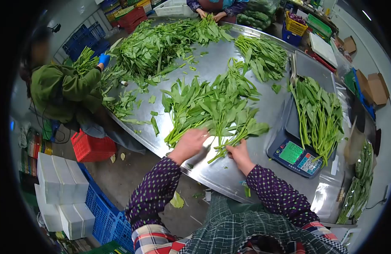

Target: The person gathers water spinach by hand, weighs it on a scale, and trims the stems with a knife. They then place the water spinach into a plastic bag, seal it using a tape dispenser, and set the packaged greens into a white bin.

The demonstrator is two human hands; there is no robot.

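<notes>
My left hand is at the stem ends of a leafy green pile on the metal table; its fingers are blurred and partly hidden. To its right, my right hand is closed on the stems of a few leafy greens, whose leaves point away from me. A bundle of greens lies on the digital scale, which has a lit green display. Another bunch rests at the table's far right.
A large heap of greens covers the far left. A co-worker in green holds greens in a blue-gloved hand. Another person's hands touch greens at the far edge. A red crate stands below left.
</notes>
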